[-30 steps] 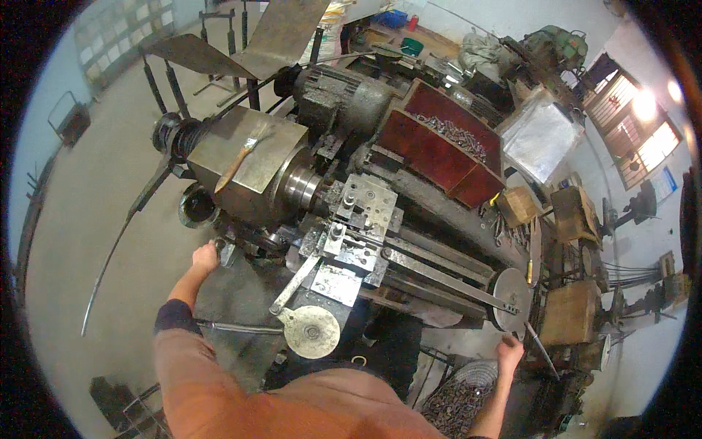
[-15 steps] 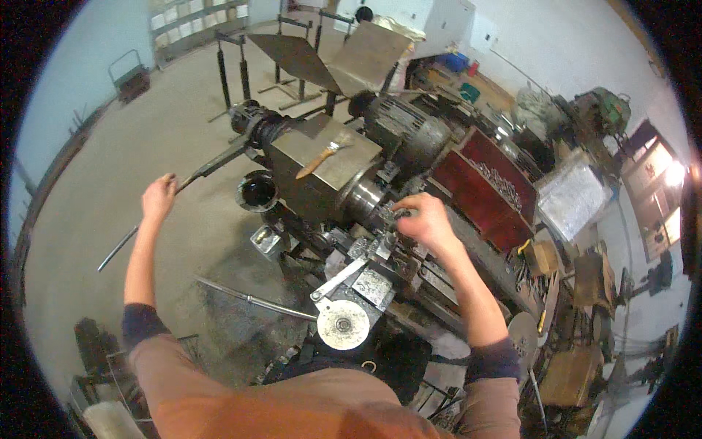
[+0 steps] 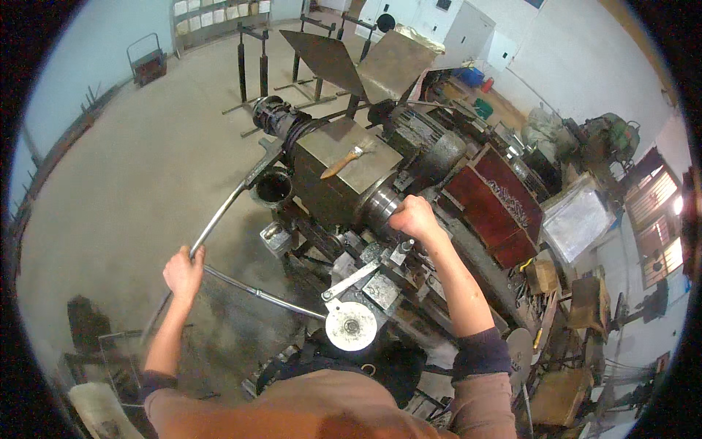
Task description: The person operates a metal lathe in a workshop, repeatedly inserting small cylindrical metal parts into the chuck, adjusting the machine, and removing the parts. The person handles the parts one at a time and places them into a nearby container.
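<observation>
My left hand [image 3: 183, 272] is wrapped round a long metal bar [image 3: 221, 211], which slopes up to the far left end of the lathe headstock [image 3: 311, 168]. The bar's lower end runs on below my hand and is blurred. My right hand [image 3: 414, 218] is closed against the front of the shiny round chuck [image 3: 382, 205]; whatever its fingers grip there is hidden. Just below that hand is the tool post [image 3: 402, 250], with a flat silver lever [image 3: 352, 281] beside it. A wooden-handled brush [image 3: 341, 162] lies on top of the headstock.
Close to my body is a pale round handwheel [image 3: 351, 326], with a long rod [image 3: 256, 293] reaching left from it. A motor [image 3: 428, 139] and a red metal box [image 3: 491, 207] of shavings stand behind the lathe. Bent sheet-metal plates [image 3: 398, 62] rise at the back.
My left hand has swung the bar down and nearer to me. My right hand has closed tighter at the chuck. The whole view has shifted slightly.
</observation>
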### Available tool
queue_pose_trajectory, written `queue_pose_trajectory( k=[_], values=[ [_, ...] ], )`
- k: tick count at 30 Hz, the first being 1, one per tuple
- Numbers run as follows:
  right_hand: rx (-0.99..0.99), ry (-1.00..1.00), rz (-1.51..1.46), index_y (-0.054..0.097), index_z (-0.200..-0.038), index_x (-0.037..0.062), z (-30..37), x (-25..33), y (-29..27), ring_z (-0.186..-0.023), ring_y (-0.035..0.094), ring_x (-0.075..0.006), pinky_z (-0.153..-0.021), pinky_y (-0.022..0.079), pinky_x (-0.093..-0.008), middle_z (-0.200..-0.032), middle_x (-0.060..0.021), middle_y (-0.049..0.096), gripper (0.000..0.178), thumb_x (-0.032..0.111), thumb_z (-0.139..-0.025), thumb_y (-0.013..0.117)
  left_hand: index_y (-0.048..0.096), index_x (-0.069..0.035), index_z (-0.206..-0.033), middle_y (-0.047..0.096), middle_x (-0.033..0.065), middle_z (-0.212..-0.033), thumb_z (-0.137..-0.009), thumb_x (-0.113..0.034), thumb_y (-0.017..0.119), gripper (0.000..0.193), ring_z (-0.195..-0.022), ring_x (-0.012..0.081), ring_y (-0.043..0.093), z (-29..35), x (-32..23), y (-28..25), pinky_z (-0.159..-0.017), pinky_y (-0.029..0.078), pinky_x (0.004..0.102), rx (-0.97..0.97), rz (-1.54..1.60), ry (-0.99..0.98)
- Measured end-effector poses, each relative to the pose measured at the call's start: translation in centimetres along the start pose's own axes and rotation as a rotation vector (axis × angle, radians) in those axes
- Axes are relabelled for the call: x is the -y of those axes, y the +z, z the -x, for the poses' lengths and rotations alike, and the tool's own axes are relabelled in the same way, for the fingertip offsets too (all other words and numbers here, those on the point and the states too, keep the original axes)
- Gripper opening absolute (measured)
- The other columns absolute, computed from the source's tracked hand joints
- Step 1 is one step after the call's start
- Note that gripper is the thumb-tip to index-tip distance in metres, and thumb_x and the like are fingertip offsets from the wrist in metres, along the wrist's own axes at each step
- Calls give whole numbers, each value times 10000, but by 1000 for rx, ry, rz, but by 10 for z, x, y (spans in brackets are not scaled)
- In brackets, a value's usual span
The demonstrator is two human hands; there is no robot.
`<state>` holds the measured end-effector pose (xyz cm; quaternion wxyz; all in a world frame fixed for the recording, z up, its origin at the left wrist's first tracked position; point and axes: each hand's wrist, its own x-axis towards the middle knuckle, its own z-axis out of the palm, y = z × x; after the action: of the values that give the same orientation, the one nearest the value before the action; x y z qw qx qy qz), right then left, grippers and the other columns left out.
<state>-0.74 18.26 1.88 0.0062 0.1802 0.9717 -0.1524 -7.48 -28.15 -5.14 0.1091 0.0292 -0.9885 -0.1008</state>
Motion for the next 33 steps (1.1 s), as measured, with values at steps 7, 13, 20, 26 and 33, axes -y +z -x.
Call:
queue_pose_trajectory(
  k=[7,13,20,26,33],
  values=[
    [-164,-203,-198,705,-800,57,53,11,-35,-832,628,-313,-779,496,-358,-856,-172,655,299,175,-545,601,575,-14,-767,600,187,-687,-791,-384,604,372,-707,372,593,-17,-6,-20,-631,445,483,79,140,243],
    [-381,-696,-488,698,-913,79,123,40,-15,-1063,543,-284,-900,427,-382,-1036,-88,645,401,351,-627,630,641,25,-908,664,66,-751,-902,-267,519,317,-712,117,609,9,-172,-34,-666,472,268,627,1347,603],
    [-585,-569,-362,658,-923,63,151,20,-1,-1050,532,-325,-891,436,-396,-1097,-115,609,399,154,-536,618,619,10,-933,659,99,-799,-908,-296,527,320,-737,179,641,90,-281,-25,-664,501,282,1551,1823,438],
    [-532,-579,-296,652,-804,64,160,15,-3,-778,554,-287,-695,472,-364,-854,-96,608,282,150,-538,612,652,-7,-756,595,33,-596,-893,-303,554,340,-564,76,538,84,-280,-33,-539,437,257,1013,1238,927],
    [-274,-616,-248,665,-753,81,134,17,-11,-790,570,-259,-684,483,-364,-823,-78,632,232,149,-534,630,659,-29,-834,606,82,-603,-877,-319,551,313,-551,158,589,53,-259,-29,-541,458,314,928,937,1113]
  ],
)
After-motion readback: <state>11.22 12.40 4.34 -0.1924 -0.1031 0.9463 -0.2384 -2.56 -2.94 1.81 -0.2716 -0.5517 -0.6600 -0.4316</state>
